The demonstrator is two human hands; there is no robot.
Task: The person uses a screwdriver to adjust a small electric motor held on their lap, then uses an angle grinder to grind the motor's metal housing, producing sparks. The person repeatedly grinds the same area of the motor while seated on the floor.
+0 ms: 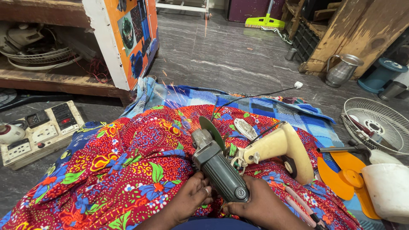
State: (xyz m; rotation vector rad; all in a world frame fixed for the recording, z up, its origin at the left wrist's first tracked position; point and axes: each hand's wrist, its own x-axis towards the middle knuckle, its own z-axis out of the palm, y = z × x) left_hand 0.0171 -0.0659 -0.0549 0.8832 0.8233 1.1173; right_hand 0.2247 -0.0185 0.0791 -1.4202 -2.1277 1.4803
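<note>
A grey stone floor (pixel 238 55) fills the room, with a wooden shelf unit (pixel 55 81) at ten o'clock and a slanted wooden board (pixel 362 30) at one o'clock. Over the person's lap, filling the centre and lower left, spreads one red floral cloth (pixel 128 166); one blue checked cloth (pixel 272 106) lies under it, showing towards twelve o'clock.

At the centre sits one cream drill-shaped tool body (pixel 281 149), lying on the red cloth. Touching its left end is one dark green angle grinder (pixel 219 170), its body running from six o'clock up towards eleven, its disc (pixel 211 130) upright at the far end. A few orange sparks (pixel 172 91) fly from it towards eleven o'clock.

The left hand (pixel 191 198) wraps its fingers around the grinder's body from the left side, near the rear end. The right hand (pixel 264 206) closes on the rear of the same body from the right, at six o'clock. The disc is well ahead of both grips.

At nine o'clock lies one switchboard (pixel 40 132). At three o'clock lie one wire fan guard (pixel 377 125), one orange fan blade (pixel 345 174) and one white tub (pixel 390 189). One steel jug (pixel 343 70) stands at two o'clock, one green broom (pixel 266 19) at twelve.
</note>
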